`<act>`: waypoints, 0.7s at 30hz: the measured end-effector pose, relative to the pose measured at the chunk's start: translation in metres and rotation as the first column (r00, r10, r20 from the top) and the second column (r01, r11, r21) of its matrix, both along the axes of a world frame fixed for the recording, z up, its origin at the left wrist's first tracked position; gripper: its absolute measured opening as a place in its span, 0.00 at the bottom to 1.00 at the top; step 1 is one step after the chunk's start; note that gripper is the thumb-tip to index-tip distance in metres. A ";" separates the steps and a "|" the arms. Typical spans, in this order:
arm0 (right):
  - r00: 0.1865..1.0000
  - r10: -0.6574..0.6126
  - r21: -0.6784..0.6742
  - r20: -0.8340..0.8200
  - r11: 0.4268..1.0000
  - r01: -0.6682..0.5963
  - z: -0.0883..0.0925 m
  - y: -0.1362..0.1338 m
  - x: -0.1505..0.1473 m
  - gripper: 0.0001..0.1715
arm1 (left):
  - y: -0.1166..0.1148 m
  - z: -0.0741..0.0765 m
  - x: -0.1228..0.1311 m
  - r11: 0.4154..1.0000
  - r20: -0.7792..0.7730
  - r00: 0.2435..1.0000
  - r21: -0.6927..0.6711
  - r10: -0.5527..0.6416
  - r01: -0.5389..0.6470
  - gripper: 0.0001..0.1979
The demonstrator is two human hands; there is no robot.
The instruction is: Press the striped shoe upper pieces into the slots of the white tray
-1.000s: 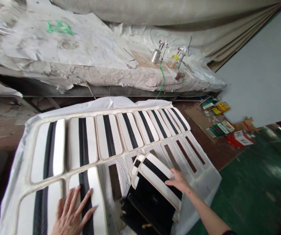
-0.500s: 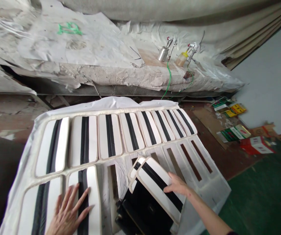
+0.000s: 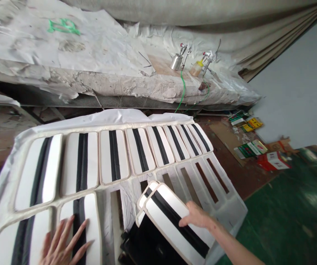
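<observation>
My left hand lies flat with spread fingers on a white panel that has a black centre stripe and sits in the front row of the covered board. My right hand grips the right edge of a similar striped panel, thumb on its top face and the other fingers hidden. That panel is tilted diagonally, overlapping another striped panel. Beneath them is a black, shiny item, partly covered, whose kind I cannot make out.
Several striped panels fill the back row of the white-covered board. Dark slots show in the front row. Behind, spray guns with a green hose stand on a paper-covered bench. Boxes and cans lie on the floor at right.
The view has turned slightly right, so the board and bench appear farther left. My left hand is still spread on its panel, and my right hand still holds the tilted one.
</observation>
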State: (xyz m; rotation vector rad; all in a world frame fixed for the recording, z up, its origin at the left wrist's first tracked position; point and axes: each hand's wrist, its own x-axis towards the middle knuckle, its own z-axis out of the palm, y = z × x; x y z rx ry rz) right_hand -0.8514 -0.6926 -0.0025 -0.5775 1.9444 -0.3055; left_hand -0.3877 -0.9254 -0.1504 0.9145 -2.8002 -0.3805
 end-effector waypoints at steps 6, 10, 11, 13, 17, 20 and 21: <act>0.999 -0.013 -0.005 0.040 1.000 0.014 0.041 0.023 -0.011 0.11 | 0.008 0.007 -0.017 0.998 -0.005 0.999 -0.032 0.050 -0.050 0.31; 0.999 -0.020 -0.017 0.036 1.000 0.021 0.050 0.039 -0.018 0.12 | 0.011 0.006 -0.026 0.991 0.020 0.991 -0.010 0.135 -0.135 0.31; 1.000 -0.015 -0.034 0.020 0.999 0.016 0.054 0.044 -0.019 0.12 | 0.011 0.005 -0.027 0.989 0.032 0.988 -0.004 0.151 -0.151 0.32; 1.000 -0.015 -0.071 -0.009 0.997 0.014 0.067 0.057 -0.026 0.12 | 0.012 0.006 -0.027 0.987 0.053 0.986 0.003 0.161 -0.161 0.35; 0.989 -0.148 -0.074 0.032 0.986 0.150 0.094 0.085 -0.082 0.15 | 0.009 0.008 -0.025 0.987 0.116 0.980 0.009 0.161 -0.163 0.37; 0.972 -0.227 -0.013 -0.064 0.974 0.227 0.098 0.093 -0.148 0.24 | 0.007 0.005 -0.020 0.992 0.147 0.982 0.030 0.115 -0.121 0.32; 0.959 -0.212 0.012 -0.187 0.976 0.217 0.095 0.093 -0.168 0.24 | 0.007 0.003 -0.018 0.993 0.140 0.985 0.040 0.105 -0.112 0.31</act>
